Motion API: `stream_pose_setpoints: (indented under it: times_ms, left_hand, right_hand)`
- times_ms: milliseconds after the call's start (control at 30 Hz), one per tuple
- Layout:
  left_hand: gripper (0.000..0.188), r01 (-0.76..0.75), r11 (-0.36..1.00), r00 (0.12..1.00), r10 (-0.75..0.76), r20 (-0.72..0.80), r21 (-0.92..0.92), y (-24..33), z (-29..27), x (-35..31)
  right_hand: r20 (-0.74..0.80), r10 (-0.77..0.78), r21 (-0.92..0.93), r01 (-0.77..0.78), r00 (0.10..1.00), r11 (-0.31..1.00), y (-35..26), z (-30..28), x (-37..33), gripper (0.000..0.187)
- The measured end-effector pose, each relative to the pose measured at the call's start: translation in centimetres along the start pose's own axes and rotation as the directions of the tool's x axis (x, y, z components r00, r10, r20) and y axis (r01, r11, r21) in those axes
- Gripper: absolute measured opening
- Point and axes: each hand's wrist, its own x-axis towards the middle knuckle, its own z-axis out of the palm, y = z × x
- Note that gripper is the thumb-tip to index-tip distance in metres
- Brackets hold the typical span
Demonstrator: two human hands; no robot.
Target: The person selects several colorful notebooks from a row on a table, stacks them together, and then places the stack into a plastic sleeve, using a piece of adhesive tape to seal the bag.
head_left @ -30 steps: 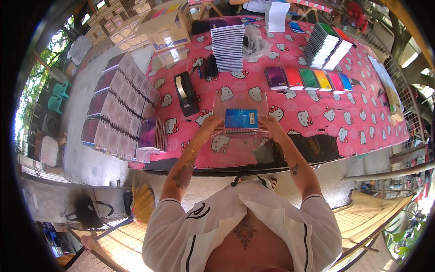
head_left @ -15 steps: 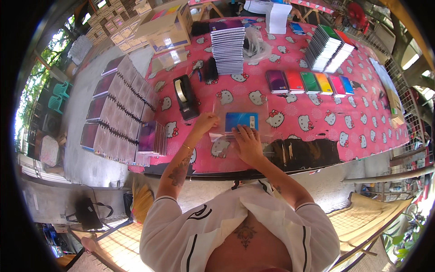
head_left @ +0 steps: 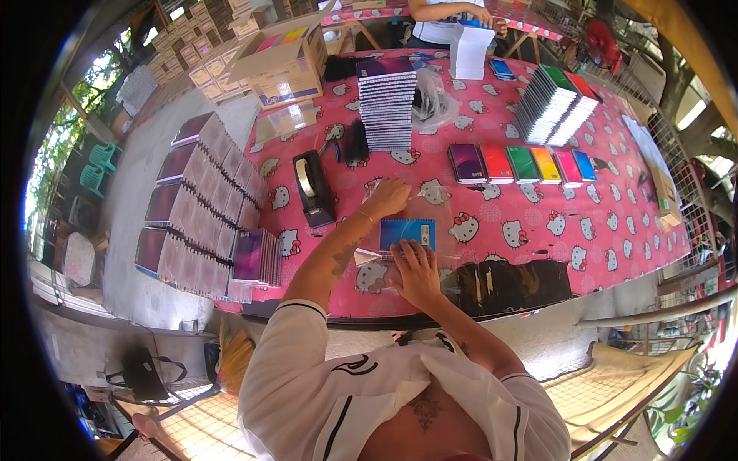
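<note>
A small blue spiral-bound notebook (head_left: 401,231) lies near the table's front edge on a clear plastic sheet (head_left: 442,206). My right hand (head_left: 417,269) rests on the notebook's lower part, fingers spread flat. Just beyond the notebook's far edge, my left hand (head_left: 387,199) is closed with its fingers together over the plastic; it seems to pinch the film, though the fingertips are partly hidden. A pale folded corner (head_left: 367,257) sticks out at the notebook's lower left. Left of my left forearm stands a black tape dispenser (head_left: 314,188).
Spiral notebooks stand stacked at left (head_left: 201,207) and in a tall pile (head_left: 387,107) at the back. A row of coloured notebooks (head_left: 525,164) lies right. Beyond are an open carton (head_left: 284,69), crumpled plastic (head_left: 435,100) and a person (head_left: 450,11) handling a white paper stack (head_left: 470,54).
My left hand has moved rightward and away from me, from the plastic's left edge to beyond the notebook. My right hand stays on the notebook. More of the far person shows.
</note>
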Motion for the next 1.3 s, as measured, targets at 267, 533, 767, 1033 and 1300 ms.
stream_pose_setpoints:
  times_ms: [267,533,767,1033,1300]
  left_hand:
    - [0.012,0.281,0.929,0.955,-0.245,0.167,-0.240,2.0,-5.2,-0.5]
    - [0.017,0.091,0.969,0.995,-0.096,-0.010,-0.230,7.3,-8.2,-5.9]
    - [0.023,0.200,0.975,0.980,-0.200,0.018,-0.092,11.1,-6.3,-8.4]
    - [0.026,0.510,0.800,0.859,-0.458,0.229,-0.315,11.8,-7.0,-8.4]
    - [0.030,0.345,0.937,0.935,-0.348,-0.063,-0.053,13.5,-4.4,-10.7]
  right_hand:
    - [0.021,-0.046,-0.028,0.046,0.999,0.999,0.1,-0.6,0.1,0.083]
    - [0.013,-0.028,0.012,0.028,1.000,1.000,0.0,-0.1,0.6,0.078]
    - [0.065,-0.040,-0.087,0.045,0.997,0.995,0.3,1.7,0.1,0.069]
    - [0.064,0.024,0.209,-0.036,0.998,0.977,1.6,1.0,0.9,0.068]
    - [-0.143,-0.042,0.031,0.047,0.989,0.998,3.5,-1.7,2.5,0.051]
